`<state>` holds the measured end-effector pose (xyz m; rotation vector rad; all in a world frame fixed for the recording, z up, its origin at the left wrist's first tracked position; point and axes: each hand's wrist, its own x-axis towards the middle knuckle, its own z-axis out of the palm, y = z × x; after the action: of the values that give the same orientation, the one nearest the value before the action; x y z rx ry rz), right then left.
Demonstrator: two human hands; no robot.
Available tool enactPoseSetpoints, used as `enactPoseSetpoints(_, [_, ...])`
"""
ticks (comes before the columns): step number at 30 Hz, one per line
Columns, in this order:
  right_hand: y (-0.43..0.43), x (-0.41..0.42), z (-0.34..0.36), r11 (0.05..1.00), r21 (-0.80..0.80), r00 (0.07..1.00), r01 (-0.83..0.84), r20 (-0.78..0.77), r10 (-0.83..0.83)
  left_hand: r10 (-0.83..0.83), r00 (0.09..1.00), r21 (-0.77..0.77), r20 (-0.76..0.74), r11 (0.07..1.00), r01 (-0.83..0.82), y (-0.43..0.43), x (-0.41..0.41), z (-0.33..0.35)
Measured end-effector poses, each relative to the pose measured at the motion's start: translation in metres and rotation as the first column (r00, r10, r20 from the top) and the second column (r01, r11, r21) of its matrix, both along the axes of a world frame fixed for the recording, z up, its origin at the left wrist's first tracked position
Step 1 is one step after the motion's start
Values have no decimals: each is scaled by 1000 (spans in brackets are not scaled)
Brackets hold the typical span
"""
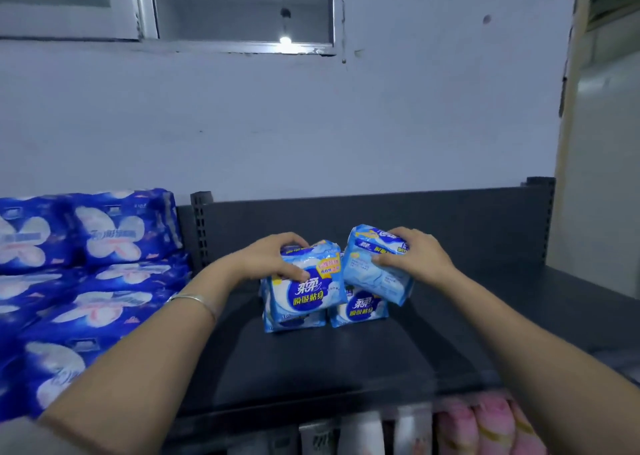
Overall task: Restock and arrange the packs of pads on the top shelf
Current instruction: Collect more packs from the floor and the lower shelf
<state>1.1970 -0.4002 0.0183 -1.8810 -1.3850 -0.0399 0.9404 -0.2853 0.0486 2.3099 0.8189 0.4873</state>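
Curling over the top edge of the left pack (pixel 306 290), the fingers (pixel 292 239) of the left hand (pixel 273 257) were seen closed on it, with the thumb pressed on its printed front. That pack was held nearly upright at the centre of the frame, its front turned toward the camera, its lettering upright and its top leaning slightly away. A bracelet (pixel 194 298) was worn on the left wrist.

The right pack (pixel 375 274) was gripped from above by the right hand (pixel 415 255), with fingers wrapped over its upper end and the thumb laid on the pale face below. It was tipped over, with its long axis running roughly from upper left to lower right and its pale face turned toward the camera. The two held packs were just beside each other; contact between them could not be told.

Beneath them, two lower packs (pixel 358 312) were lying side by side on the top shelf (pixel 467 316), with fronts facing the camera. The held packs appeared to be resting on or just above these.

Dark blue packs (pixel 104 246) were stacked at the left of the frame, beside the shelf's upright. Pink packs (pixel 485 423) were seen blurred at the lower right, below the shelf edge. A window (pixel 239 7) was set in the wall (pixel 311 125) at the upper left.
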Motion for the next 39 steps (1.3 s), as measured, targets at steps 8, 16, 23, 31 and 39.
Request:
enactPoseSetpoints(8, [-4,-13,-9,998,69,1000,6,6,-7,-9,999,-113,45,993,15,-19,-29,-7])
enactPoseSetpoints(16, [-26,-25,-20,998,30,990,-51,133,47,140,938,121,-316,987,-106,-28,-30,-51])
enactPoseSetpoints(23, [-45,-22,-29,991,-9,982,-134,135,133,348,836,418,-424,894,-161,-47,-12,-53])
enactPoseSetpoints(31, [-65,-7,-19,961,105,951,-255,209,229,361,894,-289,266,914,-284,-125,57,-11])
enactPoseSetpoints(39, [-95,22,-32,913,189,762,-362,624,173,329,879,-647,344,762,-32,-149,98,-30])
